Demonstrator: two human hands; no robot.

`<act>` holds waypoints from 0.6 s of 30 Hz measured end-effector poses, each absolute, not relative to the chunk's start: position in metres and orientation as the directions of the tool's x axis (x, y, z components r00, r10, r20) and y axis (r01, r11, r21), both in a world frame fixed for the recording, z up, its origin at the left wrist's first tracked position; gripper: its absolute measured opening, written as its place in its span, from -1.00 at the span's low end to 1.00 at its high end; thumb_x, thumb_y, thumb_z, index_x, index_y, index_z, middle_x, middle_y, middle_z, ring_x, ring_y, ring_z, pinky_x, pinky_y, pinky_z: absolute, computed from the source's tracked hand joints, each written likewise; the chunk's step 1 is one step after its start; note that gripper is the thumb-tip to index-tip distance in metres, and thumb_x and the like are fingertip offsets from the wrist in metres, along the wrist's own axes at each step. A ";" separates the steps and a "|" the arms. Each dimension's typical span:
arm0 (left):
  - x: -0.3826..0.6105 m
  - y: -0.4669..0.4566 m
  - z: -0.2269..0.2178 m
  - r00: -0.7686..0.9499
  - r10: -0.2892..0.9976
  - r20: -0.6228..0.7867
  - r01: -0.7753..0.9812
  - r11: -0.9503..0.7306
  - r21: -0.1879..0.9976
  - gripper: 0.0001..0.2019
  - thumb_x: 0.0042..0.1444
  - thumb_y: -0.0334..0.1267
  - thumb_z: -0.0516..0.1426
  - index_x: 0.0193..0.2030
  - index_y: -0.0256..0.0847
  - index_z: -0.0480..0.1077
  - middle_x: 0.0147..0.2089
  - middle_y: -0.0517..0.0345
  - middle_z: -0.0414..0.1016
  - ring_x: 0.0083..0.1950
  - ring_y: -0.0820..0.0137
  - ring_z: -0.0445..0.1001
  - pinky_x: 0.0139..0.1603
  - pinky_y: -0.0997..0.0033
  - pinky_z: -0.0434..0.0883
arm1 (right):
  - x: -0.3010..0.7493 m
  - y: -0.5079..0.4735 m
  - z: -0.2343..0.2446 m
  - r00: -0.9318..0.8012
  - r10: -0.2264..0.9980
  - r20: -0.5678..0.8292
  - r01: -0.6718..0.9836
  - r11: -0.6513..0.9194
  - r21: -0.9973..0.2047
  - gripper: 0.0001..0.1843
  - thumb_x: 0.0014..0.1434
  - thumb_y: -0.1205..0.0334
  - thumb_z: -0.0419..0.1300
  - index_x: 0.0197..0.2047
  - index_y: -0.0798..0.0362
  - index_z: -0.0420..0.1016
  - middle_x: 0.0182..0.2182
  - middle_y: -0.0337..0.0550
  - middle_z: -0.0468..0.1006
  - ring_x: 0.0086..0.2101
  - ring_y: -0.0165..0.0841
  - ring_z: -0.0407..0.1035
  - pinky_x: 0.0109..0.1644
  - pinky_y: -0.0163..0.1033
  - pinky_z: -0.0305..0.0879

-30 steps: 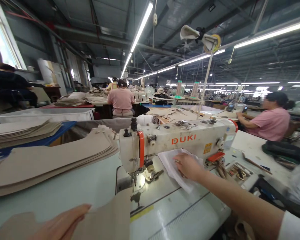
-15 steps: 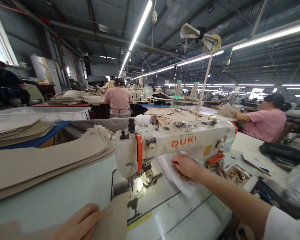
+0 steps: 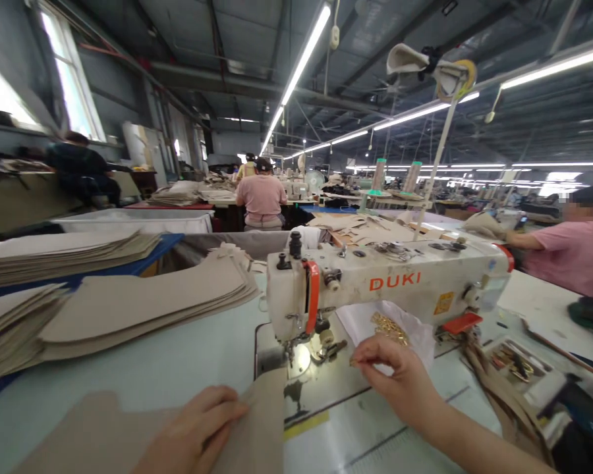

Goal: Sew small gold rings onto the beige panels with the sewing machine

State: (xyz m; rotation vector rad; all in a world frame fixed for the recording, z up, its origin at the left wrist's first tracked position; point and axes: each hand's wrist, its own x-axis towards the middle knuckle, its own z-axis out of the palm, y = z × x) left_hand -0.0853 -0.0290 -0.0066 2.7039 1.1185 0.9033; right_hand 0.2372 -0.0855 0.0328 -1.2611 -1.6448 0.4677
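Observation:
At the lower left, my left hand [image 3: 197, 428] is closed on a flat beige fabric piece [image 3: 261, 421], fingers together on it and thumb partly hidden. That piece lies on the sewing table, its far end just short of the needle area of a white sewing machine [image 3: 395, 276]. My right hand [image 3: 395, 375] is in front of the machine arm, thumb and forefinger pinched on a small gold-coloured metal piece [image 3: 354, 361], too small to name exactly. Behind that hand, a white bag [image 3: 418, 322] lies spread under the machine arm with many gold metal pieces [image 3: 389, 327] on it.
Stacks of beige cut panels [image 3: 153, 296] lie on the left of the table. A parts tray [image 3: 516, 368] and hanging beige strips [image 3: 504, 401] are at the right. Thread cones [image 3: 379, 176] stand behind the machine. Co-workers sit ahead [image 3: 261, 194] and at the right [image 3: 568, 243].
My right hand has come out of the white bag toward the needle side, pinching a small gold piece. The bag's gold pieces now show. The view has turned left; my left hand stays on the fabric.

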 end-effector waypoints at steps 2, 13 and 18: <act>-0.081 -0.037 0.005 0.558 0.651 0.514 0.604 -0.744 0.287 -0.73 0.17 -0.30 0.01 -0.24 0.03 0.55 -0.24 0.26 0.62 -0.26 0.41 0.60 -0.18 0.63 0.51 | 0.215 -0.089 0.029 0.010 0.923 0.385 0.391 0.351 -0.851 -0.92 0.04 0.31 0.14 -0.42 0.04 0.46 -0.47 -0.22 0.53 -0.42 -0.38 0.42 -0.29 -0.31 0.36; -0.066 -0.058 0.023 0.518 0.571 0.637 0.509 -0.804 0.307 -0.73 0.24 -0.35 -0.03 -0.25 -0.09 0.51 -0.28 0.19 0.62 -0.26 0.47 0.59 -0.17 0.62 0.52 | 0.120 -0.053 0.000 -0.107 0.994 -0.003 -0.039 -0.007 -0.999 -0.83 -0.19 0.32 0.11 -0.43 0.04 0.42 -0.50 -0.29 0.49 -0.45 -0.33 0.46 -0.33 -0.26 0.34; -0.070 -0.056 0.018 0.592 0.444 0.673 0.497 -0.858 0.129 -0.67 0.35 -0.28 -0.13 -0.14 -0.18 0.47 -0.24 0.12 0.60 -0.21 0.49 0.55 -0.08 0.62 0.48 | 0.114 -0.052 0.004 -0.141 0.989 -0.048 -0.069 -0.058 -0.996 -0.83 -0.21 0.31 0.10 -0.45 0.04 0.45 -0.53 -0.30 0.51 -0.45 -0.33 0.47 -0.32 -0.27 0.31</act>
